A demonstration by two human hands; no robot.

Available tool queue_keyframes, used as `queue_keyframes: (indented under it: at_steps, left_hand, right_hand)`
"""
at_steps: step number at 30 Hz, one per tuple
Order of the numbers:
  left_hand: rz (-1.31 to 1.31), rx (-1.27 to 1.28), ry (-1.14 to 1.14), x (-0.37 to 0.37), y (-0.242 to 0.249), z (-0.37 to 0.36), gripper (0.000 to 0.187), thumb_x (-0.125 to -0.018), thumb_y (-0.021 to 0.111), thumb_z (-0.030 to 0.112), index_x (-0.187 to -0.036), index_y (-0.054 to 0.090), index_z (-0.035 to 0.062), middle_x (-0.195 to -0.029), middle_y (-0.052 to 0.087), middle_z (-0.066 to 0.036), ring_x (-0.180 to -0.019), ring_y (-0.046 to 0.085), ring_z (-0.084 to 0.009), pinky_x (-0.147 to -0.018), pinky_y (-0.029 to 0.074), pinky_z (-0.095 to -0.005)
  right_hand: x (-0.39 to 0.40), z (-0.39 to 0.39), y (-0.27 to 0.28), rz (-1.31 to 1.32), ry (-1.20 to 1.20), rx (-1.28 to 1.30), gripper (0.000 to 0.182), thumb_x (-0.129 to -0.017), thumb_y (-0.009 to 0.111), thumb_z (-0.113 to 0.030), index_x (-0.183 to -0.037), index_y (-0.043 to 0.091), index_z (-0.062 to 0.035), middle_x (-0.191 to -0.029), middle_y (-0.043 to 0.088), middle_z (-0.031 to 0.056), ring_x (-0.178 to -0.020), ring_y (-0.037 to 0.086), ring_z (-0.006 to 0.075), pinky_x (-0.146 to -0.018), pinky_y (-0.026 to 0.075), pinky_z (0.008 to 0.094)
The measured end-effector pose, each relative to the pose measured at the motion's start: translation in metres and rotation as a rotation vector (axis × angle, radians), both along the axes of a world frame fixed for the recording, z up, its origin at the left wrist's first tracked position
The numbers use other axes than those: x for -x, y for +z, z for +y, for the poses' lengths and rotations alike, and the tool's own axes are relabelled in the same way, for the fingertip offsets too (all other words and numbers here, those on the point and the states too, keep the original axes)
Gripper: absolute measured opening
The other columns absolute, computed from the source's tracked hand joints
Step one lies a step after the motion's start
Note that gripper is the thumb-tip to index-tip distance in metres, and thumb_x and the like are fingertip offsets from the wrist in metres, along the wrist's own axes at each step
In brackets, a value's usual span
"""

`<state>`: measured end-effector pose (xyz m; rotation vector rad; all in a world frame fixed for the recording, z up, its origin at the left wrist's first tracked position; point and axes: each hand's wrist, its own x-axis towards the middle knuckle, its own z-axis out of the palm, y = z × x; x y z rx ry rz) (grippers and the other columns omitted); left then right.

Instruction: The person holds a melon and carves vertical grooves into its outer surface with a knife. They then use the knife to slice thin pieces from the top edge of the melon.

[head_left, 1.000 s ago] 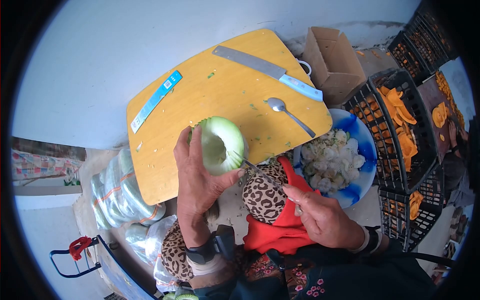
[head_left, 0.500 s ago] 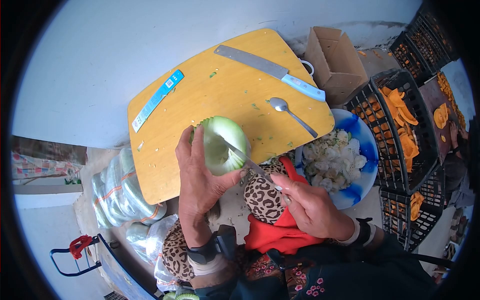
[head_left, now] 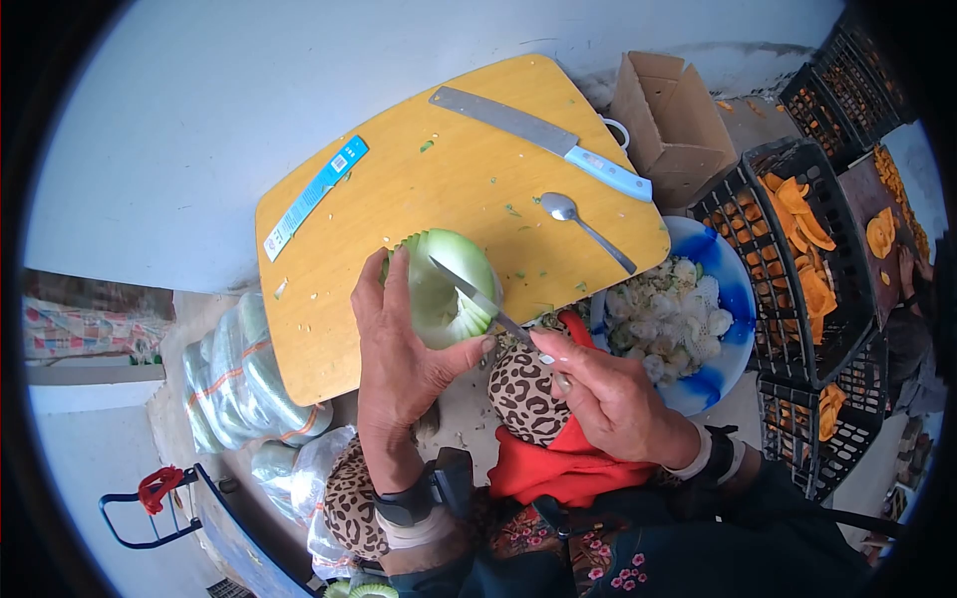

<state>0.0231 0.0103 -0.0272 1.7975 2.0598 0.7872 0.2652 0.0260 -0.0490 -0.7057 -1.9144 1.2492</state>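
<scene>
The yellow worktop [head_left: 369, 214] stretches out in front of the person, its near edge just beyond the knees. Off to the right, past it, stands a black plastic crate [head_left: 805, 359] of orange pieces, and between the two, up by the far corner, an open cardboard box [head_left: 688, 171]. The blue-and-white basin [head_left: 736, 304] sits lower, beside the worktop's right end, heaped with pale, wet-looking scraps.

On the board lie a broad cleaver [head_left: 508, 125] with a light blue handle, slanting toward the right, and a blue-and-white blade sleeve [head_left: 317, 196] well apart from it at the left.

The left hand [head_left: 404, 374] is spread wide around a hollowed green gourd [head_left: 421, 299] at the worktop's near edge, fingers along its left side, thumb on the near side, the opening facing up. A row of notches marks part of the rim. The right hand [head_left: 630, 411] lies nearer and to the right of it, closed on a slim knife [head_left: 467, 286]. The knife's long axis runs away and leftward, crossing the rim just beyond the left thumb, with its tip over the hollow; I can't tell how deep it bites. A metal spoon [head_left: 598, 236] rests to the gourd's right.
</scene>
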Motion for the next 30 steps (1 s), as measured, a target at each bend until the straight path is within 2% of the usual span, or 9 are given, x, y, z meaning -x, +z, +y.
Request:
queue_keyframes:
  at_steps: [11, 14, 20, 23, 30]
  left_hand:
    - [-0.001, 0.0, 0.001, -0.001, 0.0, 0.0, 0.117, -0.058, 0.091, 0.051, -0.147, 0.037, -0.0023, -0.148, 0.031, -0.032, -0.137, 0.034, -0.0484, -0.111, 0.037, -0.053]
    - [0.007, -0.011, -0.008, 0.001, -0.002, -0.001, 0.117, -0.058, 0.091, 0.052, -0.147, 0.037, -0.002, -0.148, 0.031, -0.032, -0.138, 0.034, -0.0484, -0.111, 0.037, -0.0528]
    - [-0.003, -0.017, -0.012, 0.001, -0.001, -0.001, 0.117, -0.059, 0.091, 0.054, -0.147, 0.037, -0.0015, -0.148, 0.031, -0.032, -0.138, 0.034, -0.0485, -0.111, 0.037, -0.0526]
    - [0.008, -0.016, -0.009, -0.001, -0.001, 0.0, 0.117, -0.058, 0.091, 0.053, -0.147, 0.038, -0.0014, -0.148, 0.031, -0.032, -0.138, 0.034, -0.0486, -0.111, 0.037, -0.0526]
    - [-0.014, -0.02, -0.002, 0.0, -0.002, -0.001, 0.116, -0.059, 0.091, 0.051, -0.147, 0.038, -0.0016, -0.148, 0.031, -0.032, -0.138, 0.034, -0.0483, -0.111, 0.037, -0.0523]
  right_hand:
    - [-0.001, 0.001, 0.003, -0.049, 0.024, 0.016, 0.051, -0.095, 0.049, 0.009, -0.145, 0.046, 0.0014, -0.101, 0.066, 0.0167, -0.078, 0.066, 0.0192, -0.072, 0.055, 0.0305]
    - [-0.002, -0.001, 0.001, -0.087, 0.038, 0.026, 0.051, -0.095, 0.049, 0.01, -0.145, 0.046, 0.0015, -0.107, 0.066, 0.0191, -0.084, 0.067, 0.0199, -0.075, 0.057, 0.0315]
    - [0.0, 0.0, 0.004, -0.149, 0.041, -0.006, 0.054, -0.089, 0.051, 0.014, -0.142, 0.047, 0.0039, -0.126, 0.062, 0.0255, -0.111, 0.067, 0.0339, -0.092, 0.056, 0.0367]
    - [0.005, 0.003, 0.004, -0.118, 0.046, -0.03, 0.055, -0.086, 0.051, 0.016, -0.14, 0.047, 0.0054, -0.129, 0.06, 0.0261, -0.116, 0.064, 0.038, -0.096, 0.054, 0.0389]
    - [0.016, 0.005, -0.005, -0.121, 0.026, -0.075, 0.057, -0.084, 0.051, 0.018, -0.14, 0.048, 0.005, -0.131, 0.06, 0.0257, -0.117, 0.063, 0.0388, -0.095, 0.055, 0.0409]
